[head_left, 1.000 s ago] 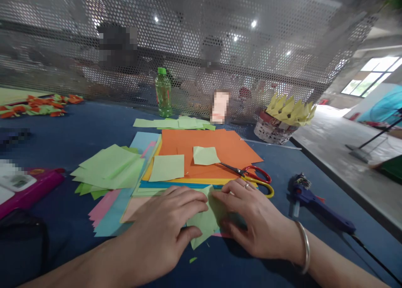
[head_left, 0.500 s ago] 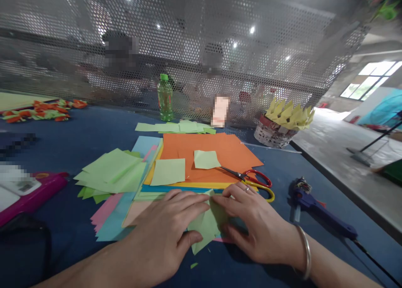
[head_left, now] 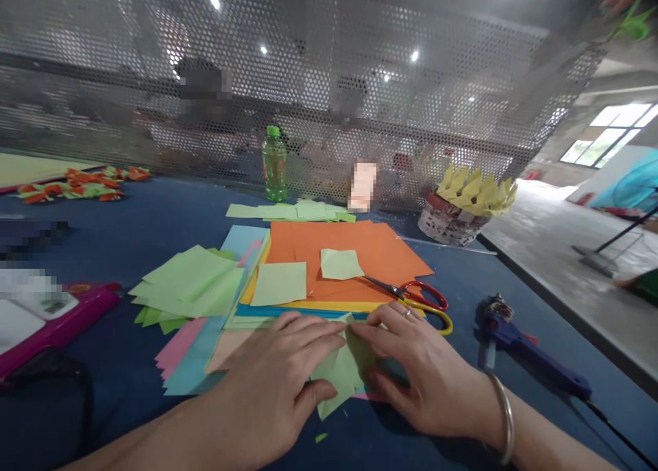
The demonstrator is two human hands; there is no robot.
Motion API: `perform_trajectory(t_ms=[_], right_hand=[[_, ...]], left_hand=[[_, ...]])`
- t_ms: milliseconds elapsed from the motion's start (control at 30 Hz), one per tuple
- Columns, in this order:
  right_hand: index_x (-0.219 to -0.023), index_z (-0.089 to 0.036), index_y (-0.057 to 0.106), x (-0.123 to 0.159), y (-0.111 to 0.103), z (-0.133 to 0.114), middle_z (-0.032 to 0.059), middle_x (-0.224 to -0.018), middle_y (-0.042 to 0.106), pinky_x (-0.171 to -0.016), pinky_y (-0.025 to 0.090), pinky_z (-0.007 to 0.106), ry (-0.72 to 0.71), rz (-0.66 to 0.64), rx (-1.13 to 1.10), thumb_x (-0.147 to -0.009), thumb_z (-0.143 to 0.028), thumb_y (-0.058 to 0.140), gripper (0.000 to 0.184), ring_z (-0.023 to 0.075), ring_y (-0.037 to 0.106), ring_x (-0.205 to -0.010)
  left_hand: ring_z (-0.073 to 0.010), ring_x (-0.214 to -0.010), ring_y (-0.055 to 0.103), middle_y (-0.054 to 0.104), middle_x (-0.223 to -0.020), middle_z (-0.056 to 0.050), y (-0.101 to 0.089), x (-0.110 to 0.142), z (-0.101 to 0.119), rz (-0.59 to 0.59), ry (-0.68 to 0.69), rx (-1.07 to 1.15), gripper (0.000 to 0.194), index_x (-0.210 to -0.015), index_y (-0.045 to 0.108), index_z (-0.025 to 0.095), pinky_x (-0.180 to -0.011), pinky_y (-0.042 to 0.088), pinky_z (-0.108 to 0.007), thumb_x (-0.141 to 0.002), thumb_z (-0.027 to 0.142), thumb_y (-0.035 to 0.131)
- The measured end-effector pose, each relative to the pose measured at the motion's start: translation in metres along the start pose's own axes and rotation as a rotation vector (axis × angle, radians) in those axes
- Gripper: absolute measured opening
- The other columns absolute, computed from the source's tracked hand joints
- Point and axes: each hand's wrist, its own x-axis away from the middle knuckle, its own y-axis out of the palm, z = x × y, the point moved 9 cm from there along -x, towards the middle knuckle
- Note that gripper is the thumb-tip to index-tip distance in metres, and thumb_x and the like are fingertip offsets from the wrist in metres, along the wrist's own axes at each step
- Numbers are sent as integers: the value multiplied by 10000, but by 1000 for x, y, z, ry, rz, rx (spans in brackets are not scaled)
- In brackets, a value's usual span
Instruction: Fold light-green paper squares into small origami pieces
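Note:
A small light green sheet of folded paper (head_left: 339, 368) lies at the front of the paper stack, between my two hands. Its top edge is pinned by the fingertips of my left hand (head_left: 295, 368), whose thumb rests near the lower left side. From the other side, my right hand (head_left: 411, 368) has its fingers closed on the upper right part, thumb tucked near the paper's lower edge. Behind the right fingers, scissors (head_left: 439, 297) with red and yellow handles lie on orange paper (head_left: 354, 241). Two green squares, one left (head_left: 280, 283) and one right (head_left: 340, 264), rest there too.
Loose green sheets (head_left: 188, 279) fan out at left, near a magenta-and-white device (head_left: 87, 310). A purple glue gun (head_left: 537, 358) lies at right. Farther back stand a green bottle (head_left: 274, 166) and a basket (head_left: 449, 217) with yellow folded paper, before a perforated metal screen (head_left: 308, 59).
The whole view has shifted slightly right and down. Both hands keep their place on the green paper, with hardly any finger movement visible.

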Motion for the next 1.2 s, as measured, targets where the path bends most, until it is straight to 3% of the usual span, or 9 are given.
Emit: perform_trajectory(t_ms=[200, 433, 933, 1067, 1200], right_hand=[[-1324, -225, 539, 0, -1, -1, 75, -1135, 561, -925, 420, 439, 2, -2, -16, -796, -163, 596, 534, 248, 504, -1017], [-1349, -246, 537, 0, -1, -1, 72, -1110, 560, -892, 431, 433, -11, 9, -39, -786, -131, 591, 577, 245, 504, -996], [-1344, -244, 537, 0, -1, 0, 75, -1119, 559, -897, 438, 430, -10, -5, -33, -793, -121, 577, 566, 244, 511, -1013], [-1295, -233, 559, 1, -1, 0, 73, -1117, 563, -898, 437, 425, -5, -5, -21, -796, -135, 583, 508, 241, 515, -1003], [-1303, -230, 552, 1, 0, 1, 75, -1124, 563, -901, 438, 421, -7, -7, -21, -782, -134, 589, 531, 240, 516, -1002]], left_hand=[[-231, -1207, 598, 644, -1356, 17, 0, 0, -2, 9, -6, 12, 533, -1376, 527, 317, -1027, 423, -421, -883, 251, 719], [-194, -1164, 640, 713, -1246, 16, -5, -3, 4, 37, 75, -16, 212, -1182, 671, 273, -1047, 391, -401, -979, 277, 609], [-207, -1076, 650, 717, -1213, 5, -8, -1, 3, 93, 84, -51, 174, -1141, 659, 258, -972, 366, -404, -1004, 239, 554], [-222, -1019, 651, 737, -1126, 4, -16, -1, -1, 162, 57, -67, 122, -1061, 679, 237, -989, 317, -437, -958, 201, 623], [-228, -970, 647, 736, -983, -3, -20, -2, -8, 160, 15, -80, 75, -965, 686, 207, -955, 325, -443, -937, 166, 630]])
